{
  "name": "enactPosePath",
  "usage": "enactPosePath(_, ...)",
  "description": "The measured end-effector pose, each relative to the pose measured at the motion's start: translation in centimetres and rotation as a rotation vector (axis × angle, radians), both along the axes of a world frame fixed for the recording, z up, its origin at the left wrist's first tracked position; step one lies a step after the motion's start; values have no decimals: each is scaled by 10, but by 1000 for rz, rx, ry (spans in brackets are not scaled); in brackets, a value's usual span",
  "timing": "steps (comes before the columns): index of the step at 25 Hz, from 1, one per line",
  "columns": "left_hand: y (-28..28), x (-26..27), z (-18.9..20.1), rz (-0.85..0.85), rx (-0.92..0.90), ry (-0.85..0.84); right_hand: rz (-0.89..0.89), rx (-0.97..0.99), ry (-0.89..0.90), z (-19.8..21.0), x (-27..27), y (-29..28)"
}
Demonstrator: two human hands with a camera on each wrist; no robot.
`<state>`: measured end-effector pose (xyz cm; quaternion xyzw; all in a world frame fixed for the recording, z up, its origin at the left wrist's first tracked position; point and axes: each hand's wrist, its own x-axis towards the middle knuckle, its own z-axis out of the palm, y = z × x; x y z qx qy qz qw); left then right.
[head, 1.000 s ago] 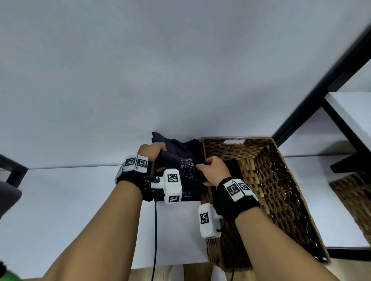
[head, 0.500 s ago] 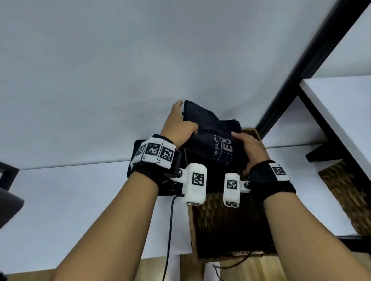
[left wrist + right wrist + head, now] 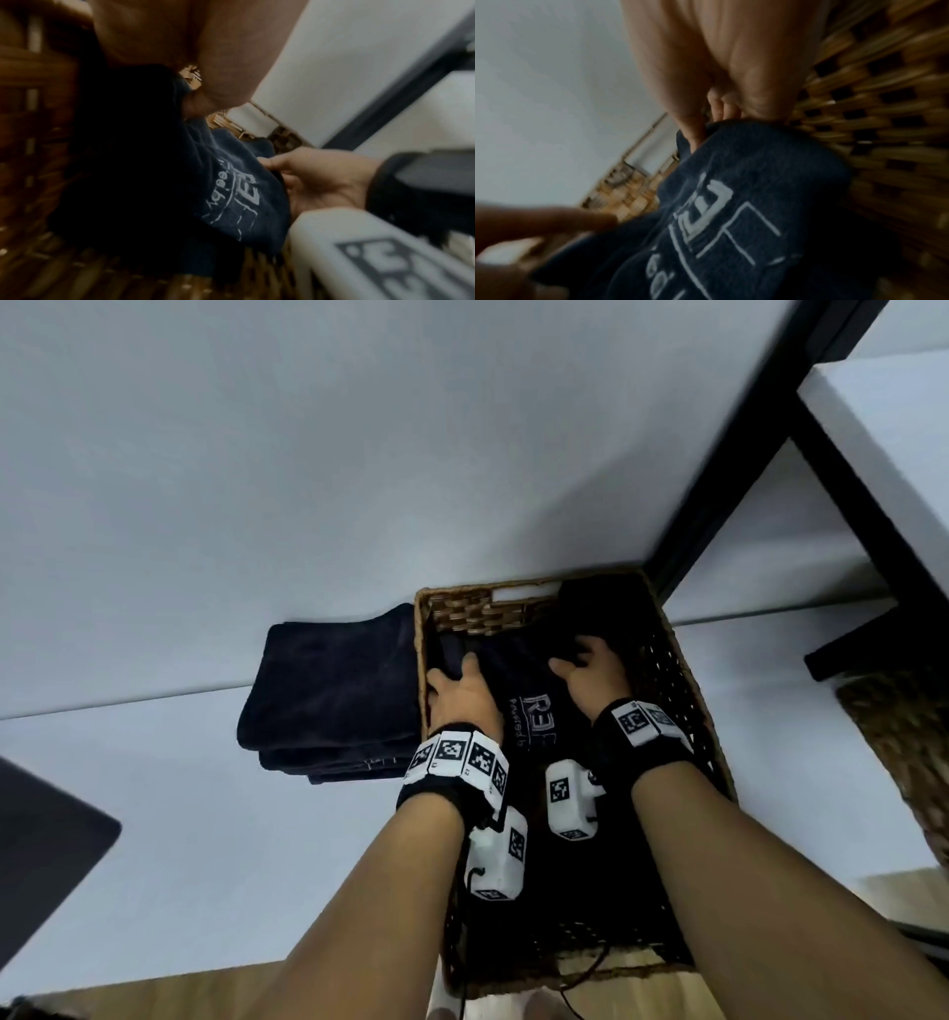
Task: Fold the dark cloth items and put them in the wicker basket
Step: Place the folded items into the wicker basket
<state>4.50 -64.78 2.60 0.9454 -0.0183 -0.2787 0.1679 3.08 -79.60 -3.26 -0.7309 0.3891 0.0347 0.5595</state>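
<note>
Head view: both hands' fingers grip the folded navy, white-printed cloth (image 3: 534, 711) inside the wicker basket (image 3: 683, 690).

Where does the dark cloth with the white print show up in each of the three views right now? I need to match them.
Head: printed dark cloth lies centre frame, inside the wicker basket, between both hands.
Left wrist: centre, print facing the camera, right hand at its edge.
Right wrist: lower centre, woven wall to the right.
Shared landmark: the basket's handle cutout.

Wicker basket (image 3: 683, 690) walls hem both sides; top open
</note>
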Motion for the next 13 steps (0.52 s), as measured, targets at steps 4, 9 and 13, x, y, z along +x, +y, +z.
enactPosePath(4,-7,-12,-27,-268,232,5,216,-285,85,-17,-8,11)
enactPosePath(9,-5,-7,-54,-227,245,338,581,-457,208,-41,-28,20)
enactPosePath(13,-3,-1,-24,-59,-82,125,409,-510,44,-7,-18,28)
